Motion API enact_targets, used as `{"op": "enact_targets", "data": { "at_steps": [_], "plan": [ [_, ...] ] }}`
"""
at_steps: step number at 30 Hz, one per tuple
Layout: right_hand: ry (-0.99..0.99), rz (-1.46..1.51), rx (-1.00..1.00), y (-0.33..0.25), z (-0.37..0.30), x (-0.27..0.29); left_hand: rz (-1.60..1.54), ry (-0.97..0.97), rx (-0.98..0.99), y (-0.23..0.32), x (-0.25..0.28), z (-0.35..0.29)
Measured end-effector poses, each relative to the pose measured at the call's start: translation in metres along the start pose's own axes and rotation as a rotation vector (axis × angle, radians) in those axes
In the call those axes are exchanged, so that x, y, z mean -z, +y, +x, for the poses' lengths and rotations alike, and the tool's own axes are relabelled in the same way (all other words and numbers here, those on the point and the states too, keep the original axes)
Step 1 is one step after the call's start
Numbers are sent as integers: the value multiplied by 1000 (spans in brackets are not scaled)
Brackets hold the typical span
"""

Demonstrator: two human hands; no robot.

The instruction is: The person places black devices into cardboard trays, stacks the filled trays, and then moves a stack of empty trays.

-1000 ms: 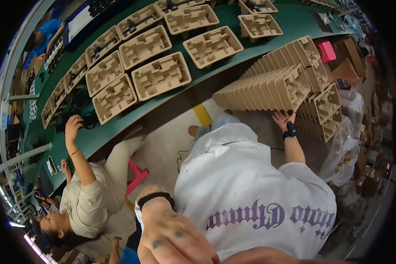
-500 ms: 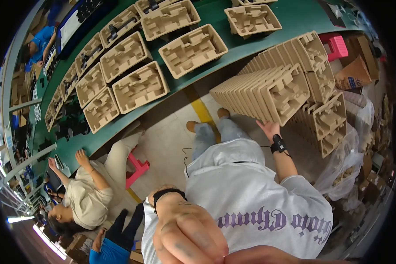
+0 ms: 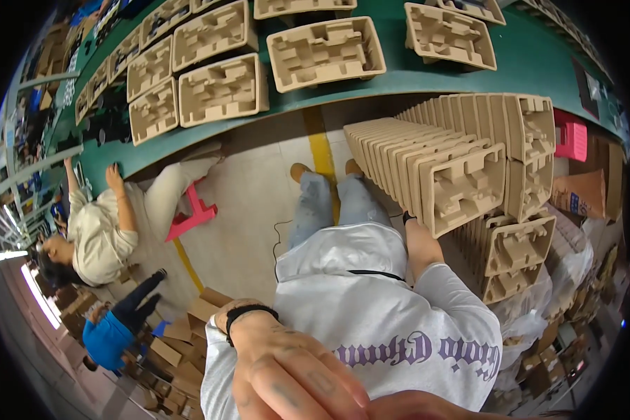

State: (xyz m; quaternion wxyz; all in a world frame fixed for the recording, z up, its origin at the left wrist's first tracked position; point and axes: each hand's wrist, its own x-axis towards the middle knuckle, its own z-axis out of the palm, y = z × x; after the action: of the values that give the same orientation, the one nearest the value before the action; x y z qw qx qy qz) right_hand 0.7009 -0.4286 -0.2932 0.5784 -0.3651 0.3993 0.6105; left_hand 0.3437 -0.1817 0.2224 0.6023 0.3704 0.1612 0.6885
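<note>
My left hand (image 3: 290, 371), with a black band at its wrist, is raised close to the camera at the bottom. Its fingers are bent together, and the fingertips run out of sight, so anything in them is hidden. My right forearm (image 3: 423, 248) reaches forward beside a long nested stack of tan moulded-pulp trays (image 3: 465, 192). A dark strap (image 3: 407, 217) shows at that wrist. The stack's near end hides my right hand, so its fingers and any grip cannot be seen. The stack lies tilted on its side, open faces toward me.
More nested trays (image 3: 518, 248) stand at the right beside clear plastic bags. Single trays (image 3: 220, 91) line the green table (image 3: 371, 87). Pink stools (image 3: 192, 213) stand left and right. A seated person (image 3: 105, 234) works at left; another in blue (image 3: 108, 339) stands behind, near cardboard boxes (image 3: 171, 353).
The view has turned and shifted. My right hand, whose spread fingers showed at the stack's lower edge, has gone out of sight behind the trays. My left hand stays raised near the camera.
</note>
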Motion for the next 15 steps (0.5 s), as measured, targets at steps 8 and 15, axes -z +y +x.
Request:
{"op": "enact_targets", "data": {
  "at_steps": [8,15],
  "plan": [
    [-138,-78,-27,89,165,-85,-238,-635,21,3,36,-10],
    [-291,-137,-81,29,191,-73,-132,-688,-84,30,35,-32]
  ]
}}
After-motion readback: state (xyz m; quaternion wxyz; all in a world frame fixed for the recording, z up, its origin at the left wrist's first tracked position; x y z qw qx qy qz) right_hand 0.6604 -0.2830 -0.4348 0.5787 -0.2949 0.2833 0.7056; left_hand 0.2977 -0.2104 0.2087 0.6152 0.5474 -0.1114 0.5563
